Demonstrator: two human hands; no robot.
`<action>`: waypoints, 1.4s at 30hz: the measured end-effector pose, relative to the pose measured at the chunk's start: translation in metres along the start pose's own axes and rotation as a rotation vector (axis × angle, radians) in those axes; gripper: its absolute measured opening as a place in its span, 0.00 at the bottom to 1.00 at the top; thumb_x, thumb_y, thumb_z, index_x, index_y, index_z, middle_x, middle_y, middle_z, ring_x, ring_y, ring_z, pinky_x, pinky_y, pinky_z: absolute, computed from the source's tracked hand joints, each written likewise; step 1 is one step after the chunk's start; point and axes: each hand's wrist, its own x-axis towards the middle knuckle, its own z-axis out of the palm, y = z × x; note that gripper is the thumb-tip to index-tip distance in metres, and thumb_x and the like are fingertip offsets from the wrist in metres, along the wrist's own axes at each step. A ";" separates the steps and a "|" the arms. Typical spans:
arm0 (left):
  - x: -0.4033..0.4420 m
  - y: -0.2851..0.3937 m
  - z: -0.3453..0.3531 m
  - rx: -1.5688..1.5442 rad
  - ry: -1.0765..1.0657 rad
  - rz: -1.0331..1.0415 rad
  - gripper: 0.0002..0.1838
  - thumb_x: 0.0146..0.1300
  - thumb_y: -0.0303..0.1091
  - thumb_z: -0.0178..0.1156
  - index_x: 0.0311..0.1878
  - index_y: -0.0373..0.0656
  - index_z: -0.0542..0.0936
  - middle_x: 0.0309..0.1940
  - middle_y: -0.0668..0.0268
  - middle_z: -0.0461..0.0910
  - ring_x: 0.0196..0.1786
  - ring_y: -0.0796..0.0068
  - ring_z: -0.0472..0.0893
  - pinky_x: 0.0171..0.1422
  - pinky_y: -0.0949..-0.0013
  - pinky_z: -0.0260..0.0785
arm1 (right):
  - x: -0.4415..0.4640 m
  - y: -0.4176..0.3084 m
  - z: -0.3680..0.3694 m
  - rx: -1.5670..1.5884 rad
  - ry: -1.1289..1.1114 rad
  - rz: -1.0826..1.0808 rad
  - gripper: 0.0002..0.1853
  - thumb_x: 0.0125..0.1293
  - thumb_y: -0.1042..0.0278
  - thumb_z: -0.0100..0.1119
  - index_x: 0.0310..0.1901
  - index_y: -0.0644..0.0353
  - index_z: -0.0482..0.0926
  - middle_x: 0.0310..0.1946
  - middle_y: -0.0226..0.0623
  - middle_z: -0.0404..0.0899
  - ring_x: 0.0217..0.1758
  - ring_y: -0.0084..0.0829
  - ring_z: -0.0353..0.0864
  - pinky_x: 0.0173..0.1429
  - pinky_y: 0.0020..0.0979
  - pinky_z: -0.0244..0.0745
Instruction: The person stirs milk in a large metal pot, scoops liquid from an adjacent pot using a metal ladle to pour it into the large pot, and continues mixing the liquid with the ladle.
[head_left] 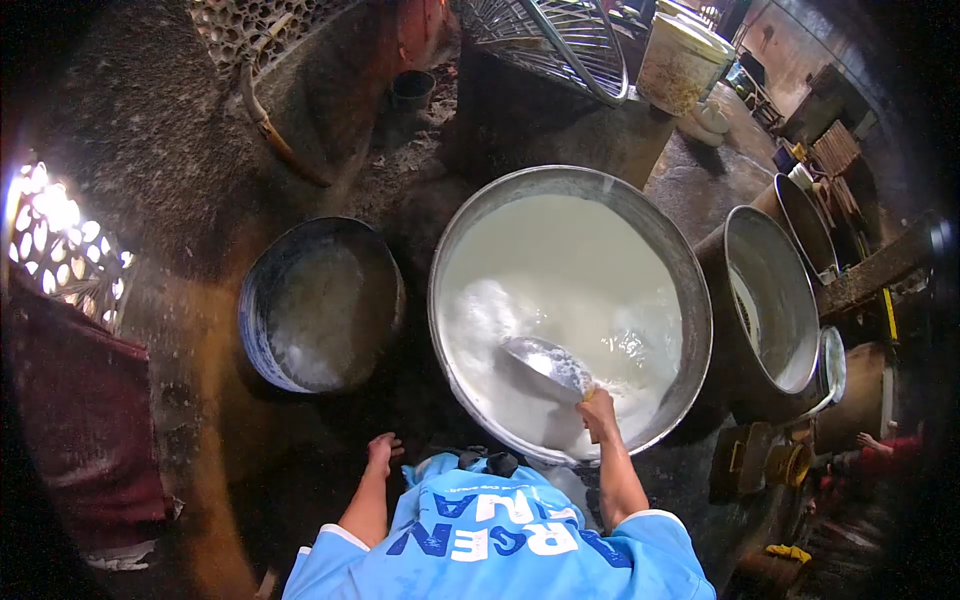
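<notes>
Vat [697,310] of white liquid [570,260], scoop [550,369] inside

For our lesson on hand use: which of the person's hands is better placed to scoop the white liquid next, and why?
Probably the right hand: it grips the metal scoop over the large pot of white liquid. The left hand appears empty and is outside the pot's rim.

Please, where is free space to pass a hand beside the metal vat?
The left hand could probably pass through the gap between the metal vat and the round tub to its left; the ground there is too dark to judge. Crowded: right of the vat, where an open drum stands close, with other containers beyond.
</notes>
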 end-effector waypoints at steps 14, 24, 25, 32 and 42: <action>0.047 0.041 -0.030 -0.097 -0.040 -0.060 0.14 0.63 0.40 0.49 0.50 0.49 0.74 0.37 0.64 0.80 0.30 0.72 0.80 0.29 0.67 0.69 | -0.070 -0.162 -0.035 -0.015 -0.175 -0.085 0.15 0.42 0.78 0.63 0.35 0.65 0.71 0.16 0.32 0.71 0.15 0.24 0.70 0.16 0.30 0.68; 0.040 0.003 -0.063 -0.116 -0.011 -0.108 0.15 0.62 0.40 0.49 0.51 0.49 0.74 0.38 0.64 0.80 0.33 0.68 0.80 0.35 0.63 0.70 | 0.050 -0.264 0.007 -0.317 0.082 -0.372 0.12 0.46 0.76 0.51 0.34 0.68 0.75 0.17 0.49 0.75 0.19 0.38 0.79 0.22 0.36 0.75; 0.038 0.000 -0.064 -0.125 0.000 -0.131 0.15 0.62 0.40 0.49 0.51 0.49 0.74 0.38 0.64 0.80 0.33 0.67 0.80 0.35 0.62 0.70 | 0.060 -0.255 0.010 -0.369 0.056 -0.340 0.12 0.46 0.74 0.52 0.35 0.68 0.76 0.20 0.51 0.77 0.23 0.42 0.80 0.26 0.38 0.76; 0.027 -0.022 -0.073 -0.138 0.021 -0.180 0.15 0.61 0.41 0.50 0.50 0.49 0.75 0.38 0.63 0.79 0.34 0.67 0.79 0.37 0.59 0.70 | 0.071 -0.162 0.016 -0.473 0.025 -0.250 0.10 0.47 0.75 0.50 0.29 0.72 0.77 0.20 0.52 0.78 0.21 0.40 0.81 0.25 0.38 0.77; 0.016 0.032 -0.013 0.065 -0.047 -0.031 0.17 0.62 0.38 0.46 0.52 0.47 0.74 0.41 0.63 0.79 0.35 0.70 0.80 0.37 0.63 0.69 | 0.027 -0.028 -0.028 -0.509 -0.022 -0.039 0.12 0.50 0.71 0.54 0.34 0.70 0.77 0.26 0.54 0.79 0.25 0.43 0.81 0.28 0.39 0.77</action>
